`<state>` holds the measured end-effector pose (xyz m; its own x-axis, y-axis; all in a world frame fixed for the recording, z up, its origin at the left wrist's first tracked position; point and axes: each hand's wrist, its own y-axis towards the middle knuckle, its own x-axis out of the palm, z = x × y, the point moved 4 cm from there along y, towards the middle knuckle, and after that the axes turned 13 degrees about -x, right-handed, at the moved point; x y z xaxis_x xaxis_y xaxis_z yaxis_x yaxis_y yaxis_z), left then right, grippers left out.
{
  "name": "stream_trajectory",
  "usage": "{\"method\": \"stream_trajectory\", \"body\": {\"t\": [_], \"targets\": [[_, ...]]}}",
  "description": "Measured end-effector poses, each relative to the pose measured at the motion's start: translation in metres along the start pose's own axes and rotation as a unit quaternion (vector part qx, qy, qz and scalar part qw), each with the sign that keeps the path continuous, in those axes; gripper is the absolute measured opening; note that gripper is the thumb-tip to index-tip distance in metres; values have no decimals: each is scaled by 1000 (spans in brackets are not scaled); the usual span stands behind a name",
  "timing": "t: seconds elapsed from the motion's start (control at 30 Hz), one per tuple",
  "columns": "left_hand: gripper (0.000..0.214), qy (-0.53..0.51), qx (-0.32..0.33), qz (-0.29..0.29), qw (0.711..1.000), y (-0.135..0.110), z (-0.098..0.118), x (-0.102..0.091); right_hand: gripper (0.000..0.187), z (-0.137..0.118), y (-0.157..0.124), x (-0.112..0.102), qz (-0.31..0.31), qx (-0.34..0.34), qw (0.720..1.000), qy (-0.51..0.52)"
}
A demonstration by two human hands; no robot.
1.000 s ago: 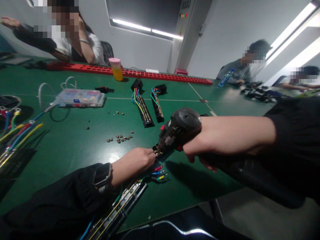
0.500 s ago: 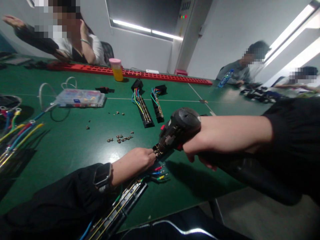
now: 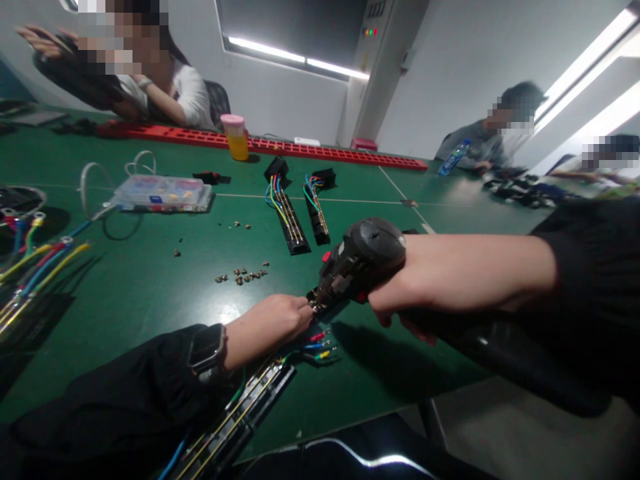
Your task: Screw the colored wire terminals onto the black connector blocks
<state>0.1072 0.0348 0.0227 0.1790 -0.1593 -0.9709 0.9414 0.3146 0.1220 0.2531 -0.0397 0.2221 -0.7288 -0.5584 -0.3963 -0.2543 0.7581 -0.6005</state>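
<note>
My right hand is wrapped round a black cordless screwdriver with red details, its nose pointing down and left. Under the nose lies a small black part with metal terminals, mostly hidden by the tool and my fingers. My left hand, closed in a pinch, grips the left edge of this part close to the tip. Below the left wrist, a black strip with brass bars lies slanted along the table edge. Wires with red, blue and yellow ends stick out just below the part.
Loose small screws lie beyond my left hand. Two wired black strips rest farther back, with a clear parts box to their left. More wires stand at far left. A drink cup and co-workers are across the table.
Both hands and the screwdriver keep nearly the same place; the view has shifted slightly. The co-worker at the far left has moved their arms, one hand lowered from the head.
</note>
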Motion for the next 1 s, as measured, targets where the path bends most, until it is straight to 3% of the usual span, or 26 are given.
{"method": "stream_trajectory", "body": {"t": [0.73, 1.0], "targets": [[20, -8, -10, -14, 1000, 0, 0, -2, 1, 6, -2, 1, 36, 9, 999, 16], [21, -4, -4, -5, 1000, 0, 0, 0, 8, 3, -2, 2, 32, 19, 999, 24]]}}
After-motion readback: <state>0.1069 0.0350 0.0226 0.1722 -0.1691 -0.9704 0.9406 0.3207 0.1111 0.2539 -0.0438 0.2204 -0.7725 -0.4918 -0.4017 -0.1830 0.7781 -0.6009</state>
